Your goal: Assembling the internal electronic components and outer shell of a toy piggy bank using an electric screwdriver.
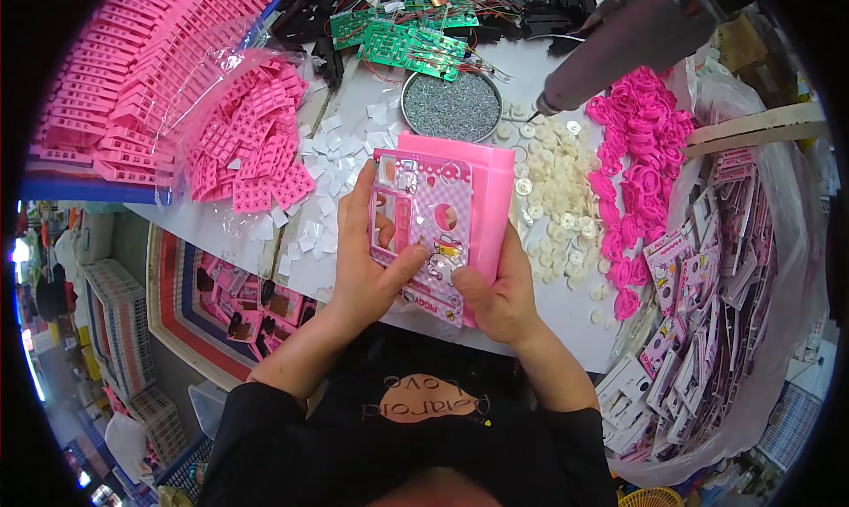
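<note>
My left hand (378, 255) grips the left side of a printed plastic panel (447, 206), its fingers showing through the cut-out window and its thumb on the front. The panel is purple and pink with cartoon pictures and stands tilted against a glossy pink plastic case (493, 202). Around the right side of the case my right hand (500, 296) is closed, with its thumb pressed on the panel's lower right. The case's lower part is mostly hidden behind the panel and hands. Just beyond the case is a round tin of small screws (451, 107).
Small white squares (332, 157) and pink keypad pieces (252, 144) lie left. White discs (557, 206) and magenta parts (641, 144) lie right. Green circuit boards (411, 47) sit behind; an electric screwdriver (619, 42) hangs overhead. A bag of printed panels (707, 312) stands right.
</note>
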Demonstrator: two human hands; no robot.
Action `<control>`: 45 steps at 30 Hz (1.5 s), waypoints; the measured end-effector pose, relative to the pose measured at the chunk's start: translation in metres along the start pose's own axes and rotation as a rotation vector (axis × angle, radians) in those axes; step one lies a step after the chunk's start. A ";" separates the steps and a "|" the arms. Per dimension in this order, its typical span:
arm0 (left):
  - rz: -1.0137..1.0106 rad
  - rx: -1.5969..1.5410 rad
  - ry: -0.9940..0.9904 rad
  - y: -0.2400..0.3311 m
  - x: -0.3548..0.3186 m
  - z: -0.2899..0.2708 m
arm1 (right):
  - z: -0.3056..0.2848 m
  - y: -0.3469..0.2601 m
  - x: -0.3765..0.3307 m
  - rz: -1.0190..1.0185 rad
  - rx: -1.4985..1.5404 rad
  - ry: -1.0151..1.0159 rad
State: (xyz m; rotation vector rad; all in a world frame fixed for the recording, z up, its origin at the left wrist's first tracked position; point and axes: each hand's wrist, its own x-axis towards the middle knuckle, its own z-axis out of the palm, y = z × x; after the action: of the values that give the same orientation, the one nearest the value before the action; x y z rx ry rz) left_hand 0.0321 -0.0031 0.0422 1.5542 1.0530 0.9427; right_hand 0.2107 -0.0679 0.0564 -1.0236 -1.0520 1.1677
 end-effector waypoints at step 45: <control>-0.137 -0.450 0.182 0.014 0.032 -0.017 | -0.032 -0.019 -0.015 0.392 0.327 -0.160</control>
State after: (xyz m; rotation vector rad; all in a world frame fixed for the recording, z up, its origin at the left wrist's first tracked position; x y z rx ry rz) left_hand 0.0293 0.0302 0.0617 1.0304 0.9752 1.1486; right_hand 0.2443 -0.0874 0.0668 -0.9075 -0.7634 1.7021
